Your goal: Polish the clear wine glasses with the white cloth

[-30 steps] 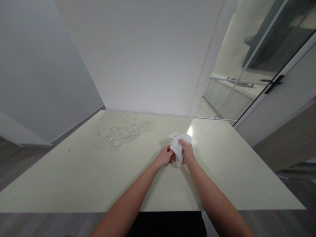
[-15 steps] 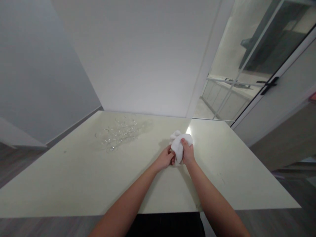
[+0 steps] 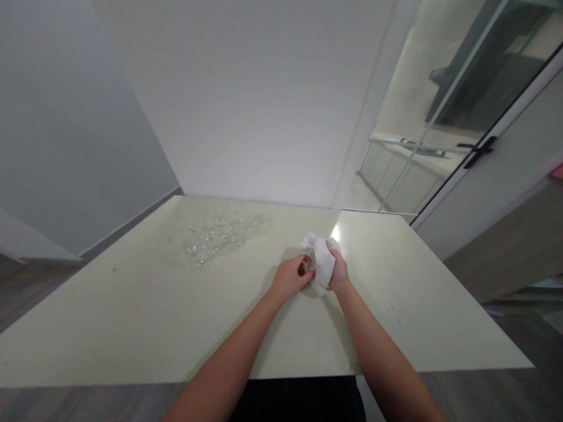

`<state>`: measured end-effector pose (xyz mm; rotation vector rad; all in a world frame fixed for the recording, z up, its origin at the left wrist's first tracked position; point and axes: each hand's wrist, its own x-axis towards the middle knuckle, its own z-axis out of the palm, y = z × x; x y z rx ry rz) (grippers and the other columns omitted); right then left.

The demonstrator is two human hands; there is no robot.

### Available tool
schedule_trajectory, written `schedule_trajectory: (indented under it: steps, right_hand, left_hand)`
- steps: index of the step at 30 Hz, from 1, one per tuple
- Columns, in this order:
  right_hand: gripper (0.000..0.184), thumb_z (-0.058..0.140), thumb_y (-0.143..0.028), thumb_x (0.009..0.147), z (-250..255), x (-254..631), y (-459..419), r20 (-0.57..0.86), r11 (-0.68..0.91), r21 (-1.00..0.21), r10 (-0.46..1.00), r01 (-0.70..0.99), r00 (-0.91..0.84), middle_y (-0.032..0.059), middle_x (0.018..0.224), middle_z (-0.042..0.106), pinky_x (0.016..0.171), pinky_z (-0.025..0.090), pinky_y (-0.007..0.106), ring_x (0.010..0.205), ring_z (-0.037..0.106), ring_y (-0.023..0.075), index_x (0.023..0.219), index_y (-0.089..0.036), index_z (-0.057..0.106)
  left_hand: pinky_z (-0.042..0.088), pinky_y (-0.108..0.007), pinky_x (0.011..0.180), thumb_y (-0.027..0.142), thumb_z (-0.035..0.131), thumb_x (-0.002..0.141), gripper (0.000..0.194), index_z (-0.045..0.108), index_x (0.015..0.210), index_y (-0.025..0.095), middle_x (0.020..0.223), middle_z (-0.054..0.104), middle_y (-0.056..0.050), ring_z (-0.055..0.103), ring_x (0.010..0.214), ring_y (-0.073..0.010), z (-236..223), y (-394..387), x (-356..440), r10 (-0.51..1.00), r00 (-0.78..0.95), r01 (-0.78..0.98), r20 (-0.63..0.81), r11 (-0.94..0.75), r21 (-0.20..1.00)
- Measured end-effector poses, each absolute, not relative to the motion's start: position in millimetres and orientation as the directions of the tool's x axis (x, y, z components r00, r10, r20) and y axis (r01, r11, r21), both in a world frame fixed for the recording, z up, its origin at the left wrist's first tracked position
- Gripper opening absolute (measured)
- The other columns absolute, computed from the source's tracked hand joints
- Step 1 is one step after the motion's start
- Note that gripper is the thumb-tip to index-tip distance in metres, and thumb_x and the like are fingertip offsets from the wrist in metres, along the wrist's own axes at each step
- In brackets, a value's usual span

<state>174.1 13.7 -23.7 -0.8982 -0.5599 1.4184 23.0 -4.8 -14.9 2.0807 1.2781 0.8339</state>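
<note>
Over the table's middle right, my right hand point(image 3: 339, 272) grips a white cloth point(image 3: 324, 264), which bunches around a clear glass point(image 3: 308, 264). The glass shows only in part, at the cloth's left side; the rest of it is covered. Fingers and thumb of my left hand point(image 3: 290, 275) close on the glass's exposed end. Farther left on the table stand several clear glasses point(image 3: 211, 237) in a tight group; their exact shapes are hard to make out.
The pale table point(image 3: 132, 316) reaches a white wall point(image 3: 264, 117) at its far edge. At the right is a glazed door with a black handle point(image 3: 480, 152). A bright reflection lies on the tabletop just beyond the cloth.
The cloth has turned in my right hand, whose thumb has shifted to its right side. My left hand has turned and moved slightly left, and part of the clear glass now shows.
</note>
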Motion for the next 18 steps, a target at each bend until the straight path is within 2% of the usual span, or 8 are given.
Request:
schedule_trajectory:
  steps: [3, 6, 8, 10, 12, 14, 16, 18]
  right_hand:
    - [0.032, 0.074, -0.037, 0.065, -28.1, 166.6, 8.6, -0.103, -0.071, -0.866, 0.994, -0.495, 0.037, -0.0009, 0.075, 0.071, 0.061, 0.052, 0.024, 0.066, 0.064, 0.0156, 0.089, -0.019, 0.065]
    - [0.039, 0.077, -0.034, 0.063, -28.4, 161.8, 3.4, -0.086, -0.096, -0.918, 0.995, -0.386, -0.044, 0.0005, 0.084, 0.073, 0.069, 0.053, 0.026, 0.074, 0.065, 0.0165, 0.097, -0.020, 0.066]
    - [0.038, 0.078, -0.028, 0.060, -26.3, 162.2, 1.4, -0.028, -0.053, -0.954, 0.996, -0.297, -0.088, 0.0016, 0.086, 0.073, 0.076, 0.053, 0.028, 0.079, 0.065, 0.0177, 0.096, -0.020, 0.067]
    - [0.036, 0.076, -0.020, 0.059, -24.6, 164.5, 1.2, 0.084, 0.057, -0.975, 0.990, -0.213, -0.117, 0.0025, 0.090, 0.074, 0.085, 0.052, 0.031, 0.085, 0.065, 0.0189, 0.094, -0.019, 0.070]
    - [0.030, 0.073, -0.016, 0.058, -25.8, 167.1, 2.5, 0.166, 0.153, -0.979, 0.982, -0.135, -0.088, 0.0022, 0.088, 0.073, 0.091, 0.050, 0.034, 0.087, 0.064, 0.0196, 0.088, -0.019, 0.072]
    - [0.022, 0.071, -0.015, 0.057, -30.8, 168.3, 4.1, 0.185, 0.183, -0.979, 0.983, -0.085, -0.010, 0.0016, 0.082, 0.073, 0.092, 0.049, 0.035, 0.085, 0.063, 0.0201, 0.078, -0.019, 0.072]
    - [0.020, 0.072, -0.017, 0.056, -37.8, 167.3, 4.5, 0.171, 0.177, -0.977, 0.983, -0.117, 0.062, 0.0014, 0.081, 0.073, 0.092, 0.049, 0.035, 0.084, 0.063, 0.0207, 0.075, -0.020, 0.072]
    - [0.022, 0.074, -0.020, 0.056, -44.0, 164.6, 3.3, 0.119, 0.135, -0.965, 0.989, -0.225, 0.084, 0.0011, 0.083, 0.073, 0.089, 0.050, 0.035, 0.084, 0.063, 0.0210, 0.078, -0.021, 0.072]
  left_hand:
    - [0.039, -0.036, 0.086, 0.030, 0.063, 0.076, 0.031, 0.059, 0.104, 0.019, 0.083, 0.066, -0.006, 0.062, 0.084, -0.0248, -10.9, -3.0, 15.3, 0.895, 0.371, 0.731, 0.248, -0.446, 0.517]
    - [0.036, -0.041, 0.093, 0.037, 0.066, 0.073, 0.043, 0.057, 0.110, 0.016, 0.093, 0.067, -0.011, 0.060, 0.095, -0.0292, -8.1, -3.3, 9.9, 0.861, 0.394, 0.775, 0.321, -0.499, 0.388]
    - [0.034, -0.043, 0.096, 0.046, 0.069, 0.071, 0.052, 0.056, 0.111, 0.016, 0.098, 0.066, -0.012, 0.059, 0.099, -0.0303, -6.6, -4.5, 8.0, 0.831, 0.402, 0.773, 0.384, -0.533, 0.344]
    - [0.032, -0.045, 0.100, 0.054, 0.069, 0.069, 0.058, 0.057, 0.111, 0.016, 0.101, 0.065, -0.013, 0.057, 0.101, -0.0306, -5.6, -5.4, 7.2, 0.799, 0.414, 0.769, 0.437, -0.564, 0.302]
    - [0.029, -0.046, 0.102, 0.056, 0.069, 0.068, 0.058, 0.058, 0.109, 0.016, 0.101, 0.064, -0.013, 0.056, 0.101, -0.0306, -5.3, -5.3, 7.1, 0.774, 0.430, 0.768, 0.465, -0.584, 0.261]
    - [0.029, -0.047, 0.104, 0.055, 0.069, 0.068, 0.057, 0.059, 0.108, 0.016, 0.101, 0.064, -0.013, 0.055, 0.101, -0.0306, -5.1, -4.6, 6.9, 0.758, 0.446, 0.766, 0.476, -0.598, 0.235]
    - [0.028, -0.047, 0.105, 0.055, 0.067, 0.069, 0.059, 0.058, 0.113, 0.016, 0.104, 0.063, -0.013, 0.054, 0.104, -0.0311, -3.9, -4.4, 6.3, 0.742, 0.456, 0.755, 0.492, -0.615, 0.229]
    - [0.026, -0.048, 0.107, 0.056, 0.065, 0.070, 0.065, 0.055, 0.120, 0.015, 0.111, 0.063, -0.014, 0.053, 0.108, -0.0315, -0.8, -5.7, 4.8, 0.714, 0.474, 0.726, 0.515, -0.648, 0.231]
